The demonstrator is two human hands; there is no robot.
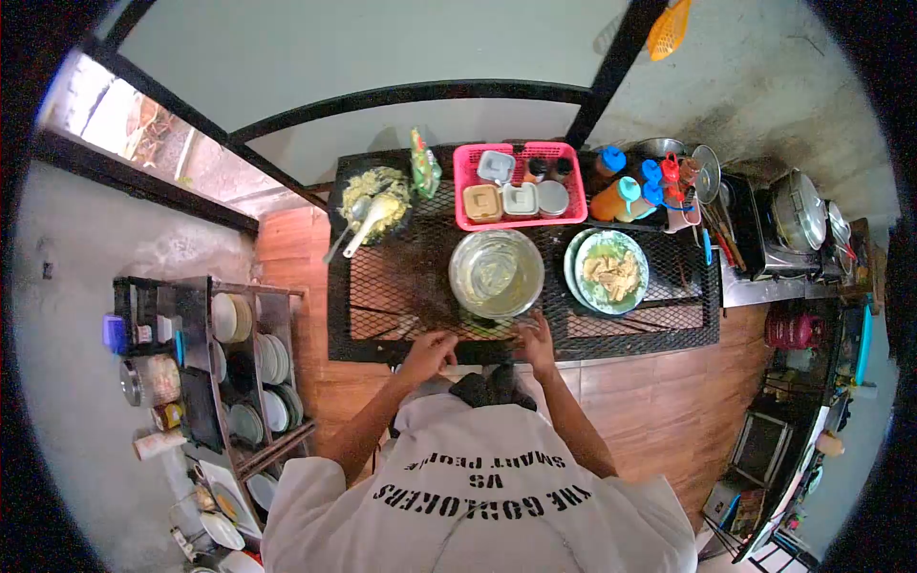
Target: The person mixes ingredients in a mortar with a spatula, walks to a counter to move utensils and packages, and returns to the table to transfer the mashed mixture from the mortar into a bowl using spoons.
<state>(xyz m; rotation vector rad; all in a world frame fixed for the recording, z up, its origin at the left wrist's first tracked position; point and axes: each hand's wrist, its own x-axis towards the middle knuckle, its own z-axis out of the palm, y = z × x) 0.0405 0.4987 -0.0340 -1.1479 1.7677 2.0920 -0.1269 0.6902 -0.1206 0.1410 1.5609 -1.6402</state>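
A metal mixing bowl with pale smears inside stands near the table's front edge. Close to its lower right rim is my right hand, fingers stretched out and holding nothing visible. My left hand is at the front edge, left of the bowl and apart from it, fingers curled in with nothing seen in them. Right of the bowl, a green-and-white plate carries a heap of pale, battered-looking pieces. At the far left, a dark pan holds a yellowish mash with a white spatula and a metal spoon.
Behind the bowl, a pink basket holds lidded tubs and jars. A green packet and sauce bottles stand on the black mesh table. The stove with a pot is right; a plate rack is left.
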